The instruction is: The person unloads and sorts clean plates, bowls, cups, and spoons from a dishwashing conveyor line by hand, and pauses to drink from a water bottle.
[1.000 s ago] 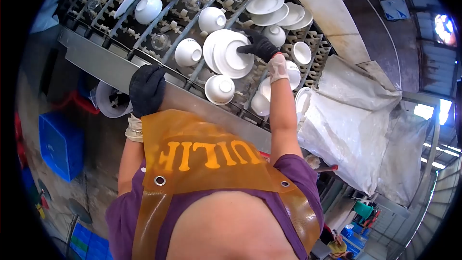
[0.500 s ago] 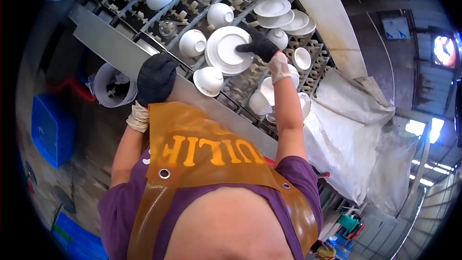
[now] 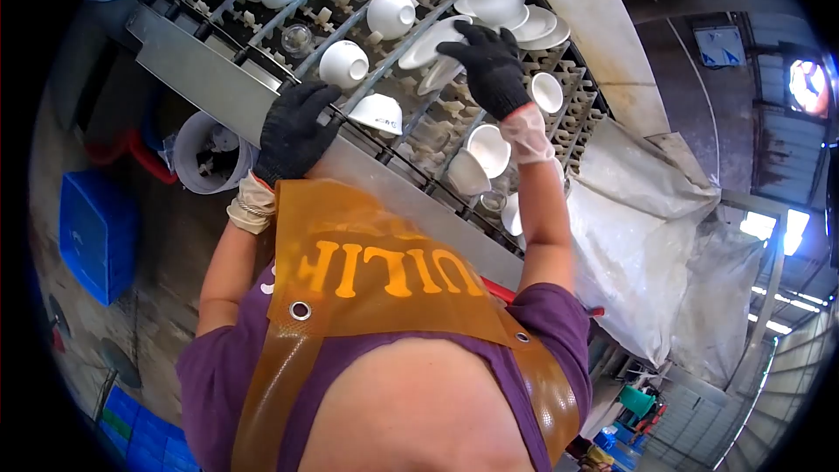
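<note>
Pegged conveyor rack (image 3: pixel 433 135) fills the upper middle, steel ledge (image 3: pixel 192 70) along its near edge. Right hand (image 3: pixel 491 68), black glove, is out over the rack: fingers spread, gripping nothing visible. Left hand (image 3: pixel 299 129), same glove, is at the ledge, fingers loosely parted, no item in it.

Two white plates sit tilted on the pegs just left of the right hand: upper plate (image 3: pixel 427 44), lower plate (image 3: pixel 438 77) on its near side. Both look like narrow ovals from here, long axis lower left to upper right. Right hand clearly nearer, thumb at the plates' edges; contact, cannot tell. Left hand well apart, with a printed bowl (image 3: pixel 377 114) and a plain bowl (image 3: pixel 343 65) between. Plates: glossy, plain, no print visible; upper looks larger. Smallest: clear glass cup (image 3: pixel 297 39), above the left hand.
</note>
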Demonstrator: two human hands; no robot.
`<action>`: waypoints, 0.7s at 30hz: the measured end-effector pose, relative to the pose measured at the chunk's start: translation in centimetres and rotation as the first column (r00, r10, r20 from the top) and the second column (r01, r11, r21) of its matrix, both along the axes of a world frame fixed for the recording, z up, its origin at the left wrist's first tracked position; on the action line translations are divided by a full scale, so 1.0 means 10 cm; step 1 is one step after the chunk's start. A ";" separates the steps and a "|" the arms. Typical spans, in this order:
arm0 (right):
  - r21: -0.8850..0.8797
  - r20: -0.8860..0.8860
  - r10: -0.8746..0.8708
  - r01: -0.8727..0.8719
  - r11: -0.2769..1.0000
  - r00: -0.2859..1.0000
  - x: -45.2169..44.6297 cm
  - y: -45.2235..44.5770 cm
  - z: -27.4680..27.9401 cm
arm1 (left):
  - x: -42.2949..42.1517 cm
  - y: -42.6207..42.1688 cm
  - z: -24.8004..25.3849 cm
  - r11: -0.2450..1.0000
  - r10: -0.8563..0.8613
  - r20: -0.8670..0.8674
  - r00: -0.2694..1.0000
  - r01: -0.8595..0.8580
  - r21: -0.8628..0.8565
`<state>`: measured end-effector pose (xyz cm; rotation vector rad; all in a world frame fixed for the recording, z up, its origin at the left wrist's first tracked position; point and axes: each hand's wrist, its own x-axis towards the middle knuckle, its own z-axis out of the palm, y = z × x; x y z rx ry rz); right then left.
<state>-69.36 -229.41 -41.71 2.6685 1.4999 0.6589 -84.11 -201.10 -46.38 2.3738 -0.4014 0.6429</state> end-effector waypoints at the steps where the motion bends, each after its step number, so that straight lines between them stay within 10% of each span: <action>1: 0.164 -0.140 -0.112 0.135 0.977 0.984 0.00 -0.11 -0.06 | 0.02 -0.04 0.05 0.999 -0.034 -0.060 0.998 0.036 0.034; 3: 0.283 -0.400 -0.285 0.413 0.866 0.871 -0.17 -0.37 -0.07 | 0.03 -0.12 0.08 0.995 -0.070 -0.134 0.989 0.079 0.063; 6: -0.028 -0.823 -0.218 0.346 0.938 0.525 -0.36 -1.05 -0.42 | 0.21 -0.26 0.03 0.957 -0.254 -0.136 0.958 0.269 0.105; 8: -0.219 -0.728 -0.312 0.224 0.950 0.611 -0.40 -1.23 -0.79 | 0.40 -0.42 -0.09 0.902 -0.346 -0.248 0.905 0.394 0.178; 10: -0.345 -0.519 -0.594 0.486 0.803 0.615 -0.51 -1.06 -0.85 | 0.56 -0.55 -0.17 0.873 -0.410 -0.267 0.872 0.460 0.163; 12: -0.197 -0.416 -0.558 0.528 0.826 0.717 -0.60 -0.99 -0.65 | 0.69 -0.65 -0.15 0.799 -0.289 -0.440 0.850 0.467 0.378; 16: 0.439 -0.107 -0.540 0.527 0.728 0.835 -0.86 -0.72 -0.45 | 0.71 -0.70 -0.09 0.979 -0.134 0.086 0.987 0.118 0.168; 18: 0.416 -0.087 -0.468 0.459 0.785 0.880 -0.91 -0.71 -0.64 | 0.74 -0.71 -0.15 0.961 -0.161 0.181 0.970 0.112 0.251; 21: 0.412 -0.613 -0.269 0.592 0.693 0.743 -1.30 -0.66 -0.72 | 0.66 -0.76 -0.26 0.858 -0.310 0.006 0.951 0.277 0.432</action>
